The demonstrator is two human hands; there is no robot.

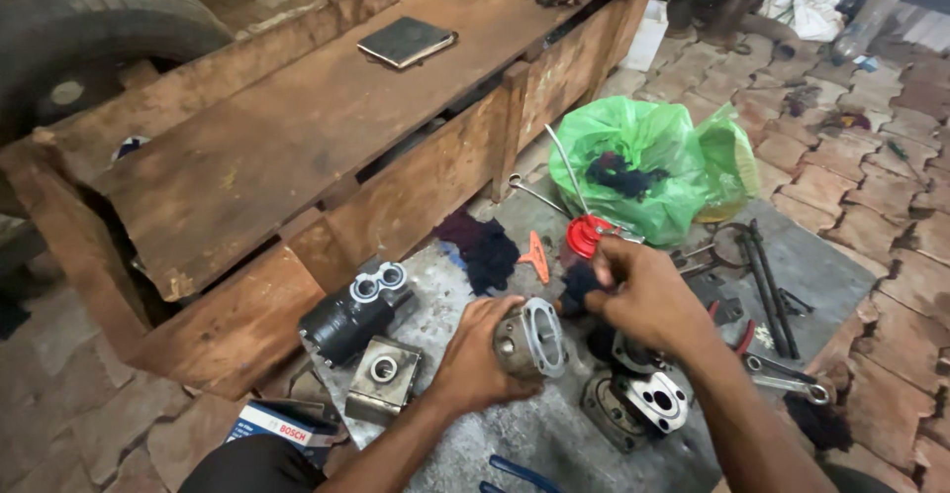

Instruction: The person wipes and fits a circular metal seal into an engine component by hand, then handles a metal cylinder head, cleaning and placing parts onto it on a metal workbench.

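Note:
My left hand (478, 354) grips a round grey metal housing (532, 338) with a flanged face, held just above a grey metal sheet (515, 424) on the floor. My right hand (638, 295) is closed on a dark rag (579, 285) that it holds against the housing's upper right edge. Directly behind my right hand stands a red-capped oil can (586, 235) with a long thin spout. Below my right forearm lies a silver flanged part (648, 399) with round holes.
A black cylindrical pump body (351, 317) and a square metal block (384, 374) lie left on the sheet. A green plastic bag (653, 161), an orange tool (536, 255), pliers and wrenches (782, 369) lie right. A rusty wooden bench (297, 147) carries a dark wallet-like case (406, 41). A tyre (89, 18) stands upper left.

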